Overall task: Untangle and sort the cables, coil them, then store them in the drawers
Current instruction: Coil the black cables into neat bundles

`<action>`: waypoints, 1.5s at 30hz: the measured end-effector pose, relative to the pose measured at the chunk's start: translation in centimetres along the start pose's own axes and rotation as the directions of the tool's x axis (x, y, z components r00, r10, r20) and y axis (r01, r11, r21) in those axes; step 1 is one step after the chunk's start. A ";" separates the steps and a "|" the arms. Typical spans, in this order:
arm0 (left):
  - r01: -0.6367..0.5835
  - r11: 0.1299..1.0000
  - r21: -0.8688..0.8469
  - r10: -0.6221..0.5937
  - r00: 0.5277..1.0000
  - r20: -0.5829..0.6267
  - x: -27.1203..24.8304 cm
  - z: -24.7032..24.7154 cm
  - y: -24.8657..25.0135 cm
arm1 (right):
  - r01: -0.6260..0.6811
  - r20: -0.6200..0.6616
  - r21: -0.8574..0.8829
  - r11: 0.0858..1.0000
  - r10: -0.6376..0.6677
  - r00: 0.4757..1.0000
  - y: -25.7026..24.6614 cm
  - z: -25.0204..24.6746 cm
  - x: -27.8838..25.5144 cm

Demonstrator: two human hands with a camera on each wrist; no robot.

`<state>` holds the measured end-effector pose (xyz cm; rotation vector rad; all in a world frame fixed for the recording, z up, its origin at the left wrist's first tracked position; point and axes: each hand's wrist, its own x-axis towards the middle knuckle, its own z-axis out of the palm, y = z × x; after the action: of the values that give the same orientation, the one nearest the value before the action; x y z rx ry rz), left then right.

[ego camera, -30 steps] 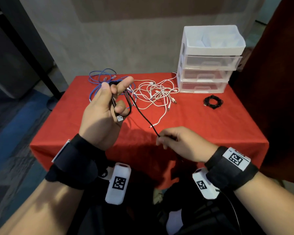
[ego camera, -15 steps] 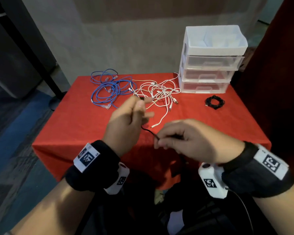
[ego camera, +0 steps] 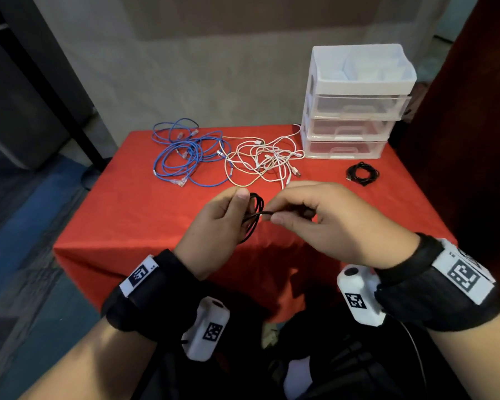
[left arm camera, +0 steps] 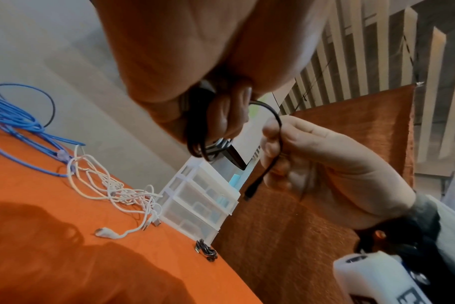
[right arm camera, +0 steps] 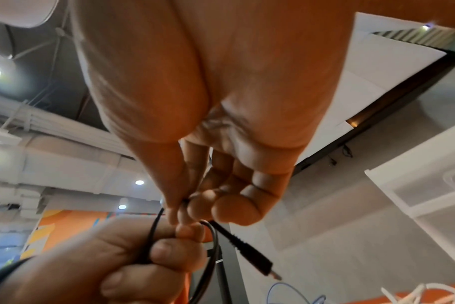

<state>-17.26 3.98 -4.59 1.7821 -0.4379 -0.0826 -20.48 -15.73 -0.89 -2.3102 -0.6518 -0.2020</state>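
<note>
Above the red tablecloth [ego camera: 145, 215], the left hand [ego camera: 214, 226] grips a coiled black cable [ego camera: 254, 210] — the right hand [ego camera: 324, 223] pinches its loose end (fingers curled), well short of the drawers [ego camera: 350, 128].

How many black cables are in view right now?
2. One black cable is held coiled between the left hand and right hand; a coiled black cable lies on the table before the drawers.

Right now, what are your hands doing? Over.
Left hand grips black cable coil. Right hand pinches its loose end. Blue cables, white cables still loose.
</note>
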 end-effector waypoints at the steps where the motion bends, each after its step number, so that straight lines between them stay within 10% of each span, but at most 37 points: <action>1: 0.022 1.000 -0.022 -0.022 1.000 -0.011 0.0 -0.1 0.0 | -0.011 0.014 0.004 1.000 0.011 1.000 0.1 0.1 -0.1; 8: 0.126 0.950 -0.287 -0.140 0.990 -0.029 0.0 0.3 0.2 | -0.093 -0.008 0.019 0.995 0.093 0.996 0.1 0.0 -0.6; 16: 0.090 0.694 -0.715 -0.238 0.965 -0.110 1.2 -1.2 0.3 | -0.262 0.063 -0.037 0.964 0.264 0.962 2.0 1.2 -1.9; 36: 0.146 0.662 -0.736 -0.218 0.976 -0.003 1.0 0.0 1.4 | -0.359 0.185 0.267 0.895 0.318 0.930 2.0 3.4 -2.0; 45: 0.202 0.473 -0.858 -0.173 0.976 0.134 0.6 0.6 1.4 | -0.257 -0.049 0.848 0.463 0.552 0.832 0.9 3.2 0.0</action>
<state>-17.20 2.96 -3.27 0.7804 -0.1427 -0.4202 -20.15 -14.13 -3.79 -1.3787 0.0549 -0.0167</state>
